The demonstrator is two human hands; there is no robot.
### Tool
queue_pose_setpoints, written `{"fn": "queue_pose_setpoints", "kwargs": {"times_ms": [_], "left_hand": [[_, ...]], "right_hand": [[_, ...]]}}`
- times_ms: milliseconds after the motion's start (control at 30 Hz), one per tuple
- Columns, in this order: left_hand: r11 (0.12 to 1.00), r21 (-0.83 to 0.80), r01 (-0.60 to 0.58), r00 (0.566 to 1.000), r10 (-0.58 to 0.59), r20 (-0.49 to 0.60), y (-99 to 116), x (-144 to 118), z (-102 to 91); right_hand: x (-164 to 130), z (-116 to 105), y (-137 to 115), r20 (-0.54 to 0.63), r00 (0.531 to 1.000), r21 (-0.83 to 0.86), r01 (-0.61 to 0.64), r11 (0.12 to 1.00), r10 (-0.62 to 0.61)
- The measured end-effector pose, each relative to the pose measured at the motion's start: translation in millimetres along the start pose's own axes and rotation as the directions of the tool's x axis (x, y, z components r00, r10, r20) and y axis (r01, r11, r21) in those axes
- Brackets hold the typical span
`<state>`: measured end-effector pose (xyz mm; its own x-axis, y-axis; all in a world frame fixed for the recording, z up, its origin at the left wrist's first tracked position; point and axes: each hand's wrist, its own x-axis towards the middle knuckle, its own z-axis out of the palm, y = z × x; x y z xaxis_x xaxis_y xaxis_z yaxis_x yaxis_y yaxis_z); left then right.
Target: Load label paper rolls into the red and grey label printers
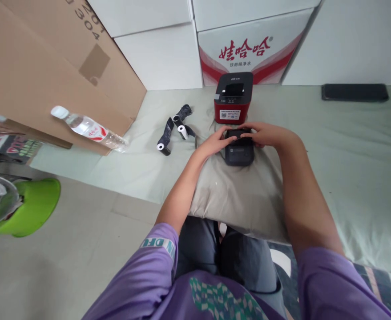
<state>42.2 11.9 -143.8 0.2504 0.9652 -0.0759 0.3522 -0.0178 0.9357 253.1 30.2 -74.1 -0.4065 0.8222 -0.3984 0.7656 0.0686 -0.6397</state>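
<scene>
Holding one small black printer [239, 150] on a grey pillow [238, 195] — both hands on its top edge.

Left hand [216, 143] and right hand [265, 133] reach forward, arms bent, each grip grasping the printer. Counted nearby — one red printer [232, 98], three paper rolls [175, 129], one water bottle [88, 129].

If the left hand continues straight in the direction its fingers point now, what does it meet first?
The left hand points up-right across the small black device. Beyond it, the first thing is probably the right hand or the red printer; depth is unclear.
</scene>
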Motion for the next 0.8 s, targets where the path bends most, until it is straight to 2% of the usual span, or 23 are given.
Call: {"fn": "queue_pose_setpoints", "kwargs": {"times_ms": [333,567,800], "left_hand": [[0.999,-0.040,0.012,1.000,-0.011,0.024,-7,0,-1.8],[0.999,0.038,-0.023,0.999,0.022,0.029,-7,-4,-5.9],[0.998,0.050,-0.026,0.999,0.024,0.041,-3,-8,-9.1]], "right_hand": [[-2,-1,0,0.015,1.000,0.051,-0.010,0.999,0.009],[-2,-1,6,0.043,0.999,0.003,0.014,1.000,-0.014],[0,-3,16,0.048,0.996,0.008,0.074,0.997,-0.074]]}}
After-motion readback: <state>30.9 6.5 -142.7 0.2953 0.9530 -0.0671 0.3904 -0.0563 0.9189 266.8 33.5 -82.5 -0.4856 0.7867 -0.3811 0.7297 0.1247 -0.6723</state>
